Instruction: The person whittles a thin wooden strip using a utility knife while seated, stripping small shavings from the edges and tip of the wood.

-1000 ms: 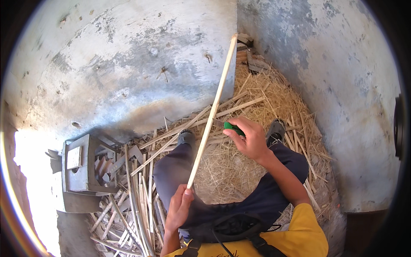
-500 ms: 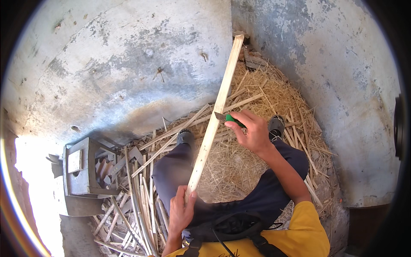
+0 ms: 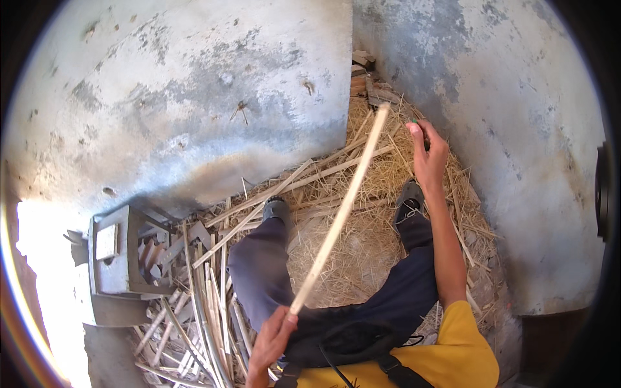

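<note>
A long pale wooden strip [image 3: 343,210] slants up and away from my left hand [image 3: 273,337], whose fingers are closed round its near end. Its far end reaches over the straw and looks smeared by motion. Beyond and to the right of that end is my right hand [image 3: 430,155], arm stretched out, fingers closed on a knife. Only a bit of the knife's green handle [image 3: 414,121] shows at the fingertips; its blade cannot be made out. The right hand and the strip are apart.
Straw and shavings [image 3: 349,252] cover the floor between my shoes. Several loose strips [image 3: 217,310] lie piled at the left, beside a grey box-like wooden frame [image 3: 116,249]. Worn plaster walls [image 3: 194,97] meet in a corner ahead, with broken pieces [image 3: 381,94] at its foot.
My right hand with the knife has moved from the strip's middle up and right, off the strip. The strip's far end has dropped nearer and slightly right, and its narrower side now shows.
</note>
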Tool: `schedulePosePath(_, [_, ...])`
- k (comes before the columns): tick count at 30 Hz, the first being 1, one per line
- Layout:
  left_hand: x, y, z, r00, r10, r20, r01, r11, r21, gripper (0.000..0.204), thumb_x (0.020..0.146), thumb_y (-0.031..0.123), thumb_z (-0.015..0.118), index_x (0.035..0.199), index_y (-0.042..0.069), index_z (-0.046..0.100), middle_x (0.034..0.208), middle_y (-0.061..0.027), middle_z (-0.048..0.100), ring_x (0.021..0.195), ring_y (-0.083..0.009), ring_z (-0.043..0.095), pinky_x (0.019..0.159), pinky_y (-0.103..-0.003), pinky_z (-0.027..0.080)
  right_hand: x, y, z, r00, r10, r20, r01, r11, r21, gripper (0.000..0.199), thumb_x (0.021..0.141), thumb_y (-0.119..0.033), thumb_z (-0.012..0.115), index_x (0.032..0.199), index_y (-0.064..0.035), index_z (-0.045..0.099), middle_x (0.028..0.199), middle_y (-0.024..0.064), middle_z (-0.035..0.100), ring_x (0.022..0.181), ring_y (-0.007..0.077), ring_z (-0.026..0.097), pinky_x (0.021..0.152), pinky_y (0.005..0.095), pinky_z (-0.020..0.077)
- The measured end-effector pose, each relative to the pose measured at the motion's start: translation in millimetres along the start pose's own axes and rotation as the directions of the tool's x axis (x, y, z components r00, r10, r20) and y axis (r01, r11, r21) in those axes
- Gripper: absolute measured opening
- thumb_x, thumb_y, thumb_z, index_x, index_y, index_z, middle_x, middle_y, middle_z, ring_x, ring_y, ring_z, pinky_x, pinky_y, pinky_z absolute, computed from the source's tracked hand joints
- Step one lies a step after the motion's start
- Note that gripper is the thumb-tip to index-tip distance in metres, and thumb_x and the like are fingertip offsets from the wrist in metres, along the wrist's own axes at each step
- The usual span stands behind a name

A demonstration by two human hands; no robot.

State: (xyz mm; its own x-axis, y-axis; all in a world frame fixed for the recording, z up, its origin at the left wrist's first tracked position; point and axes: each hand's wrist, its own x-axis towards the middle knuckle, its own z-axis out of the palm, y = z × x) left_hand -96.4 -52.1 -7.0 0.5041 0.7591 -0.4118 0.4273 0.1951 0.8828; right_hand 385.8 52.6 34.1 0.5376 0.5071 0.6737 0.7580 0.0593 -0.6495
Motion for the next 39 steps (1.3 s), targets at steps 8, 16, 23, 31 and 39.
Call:
schedulePosePath(8, [14.2, 26.8, -2.6, 1.000, 0.003, 0.000, -0.003, 0.981, -0.194, 0.059, 0.116, 0.060, 0.040, 0.109, 0.005, 0.060, 0.077, 0.0037, 0.045, 0.063, -0.0050, 0.036, 0.056, -0.023, 0.028, -77.0, -58.5, 27.1, 0.932, -0.263, 0.249, 0.200, 0.947, 0.253, 0.038, 0.105, -0.037, 0.074, 0.107, 0.0011, 0.077, 0.088, 0.0097, 0.076, 0.070, 0.0208, 0.073, 0.057, 0.0342, 0.0534])
schedulePosePath(16, [16.6, 27.6, 1.6, 0.999, 0.033, 0.012, -0.031, 0.990, -0.141, 0.059, 0.117, 0.057, 0.037, 0.110, 0.004, 0.061, 0.077, 0.0021, 0.047, 0.063, -0.0055, 0.038, 0.056, -0.024, 0.030, -89.6, -80.5, 26.8, 0.868, -0.344, 0.358, 0.259, 0.929, 0.265, 0.028, 0.098, -0.025, 0.083, 0.104, 0.0012, 0.077, 0.088, 0.0126, 0.075, 0.068, 0.0255, 0.073, 0.059, 0.0348, 0.0551])
schedulePosePath(23, [14.3, 29.0, 6.9, 0.993, 0.102, -0.061, -0.103, 0.995, -0.013, 0.056, 0.120, 0.048, 0.035, 0.106, 0.001, 0.062, 0.074, 0.0004, 0.050, 0.064, -0.0073, 0.039, 0.057, -0.027, 0.033, -86.7, -82.7, 26.1, 0.859, -0.332, 0.389, 0.255, 0.938, 0.236, 0.027, 0.096, -0.025, 0.085, 0.104, -0.0005, 0.078, 0.084, 0.0113, 0.072, 0.063, 0.0259, 0.068, 0.056, 0.0371, 0.0510])
schedulePosePath(31, [11.7, 23.1, 6.5, 0.984, 0.148, -0.099, -0.137, 0.985, 0.103, 0.057, 0.120, 0.047, 0.033, 0.105, 0.000, 0.061, 0.073, -0.0043, 0.052, 0.063, -0.0124, 0.044, 0.059, -0.031, 0.038, -93.9, -71.6, 33.9, 0.852, -0.336, 0.402, 0.284, 0.941, 0.185, 0.027, 0.096, -0.033, 0.083, 0.107, -0.0089, 0.079, 0.082, 0.0049, 0.068, 0.062, 0.0249, 0.068, 0.054, 0.0380, 0.0503])
schedulePosePath(39, [-20.5, 9.0, 3.0, 0.999, 0.039, -0.037, -0.031, 0.980, 0.196, 0.041, 0.118, 0.037, 0.044, 0.112, 0.000, 0.061, 0.077, -0.0192, 0.066, 0.073, -0.0414, 0.068, 0.069, -0.047, 0.050, -12.1, 9.1, 8.3, 0.971, 0.057, 0.233, -0.048, 0.998, -0.041, 0.045, 0.112, -0.041, 0.062, 0.110, 0.0008, 0.079, 0.069, 0.0072, 0.064, 0.055, 0.0143, 0.050, 0.055, 0.0330, 0.0446])
